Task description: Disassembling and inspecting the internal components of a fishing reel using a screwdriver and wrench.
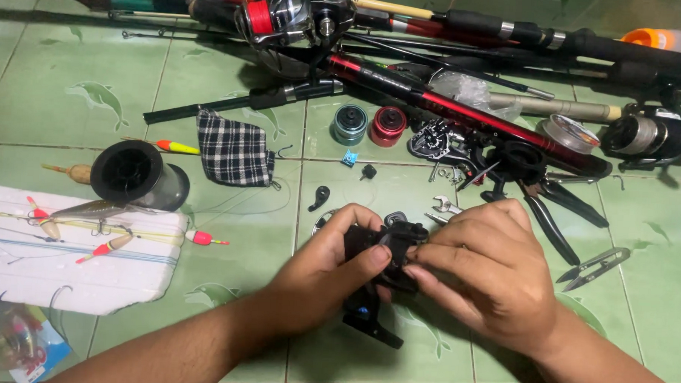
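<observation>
Green tiles printed with dolphin shapes form the floor (80, 92) on which everything is laid out. At the lower centre of the frame, one black reel body (387, 250) is held between two hands: the left hand (326, 270) is wrapped around its left side with the thumb pressed on top, and the right hand (485, 276) pinches its right edge with the fingertips, so both grips are clamped on it.

Two small spools are seen just above the hands, one teal spool (350, 124) and one red spool (389, 125), standing side by side. One large black line spool (133, 175) lies on its side at the left, next to one checked cloth (234, 150). One white foam board (66, 257) at the lower left carries three red-tipped floats (108, 245).

Along the top of the frame a bundle of fishing rods (449, 97) is laid across; their number cannot be told. Two spinning reels are counted there, one with a red band (286, 16) at the upper centre and one (648, 134) at the right edge. One pair of black pliers (555, 210) and one pair of thread snips (594, 268) lie to the right of the hands.
</observation>
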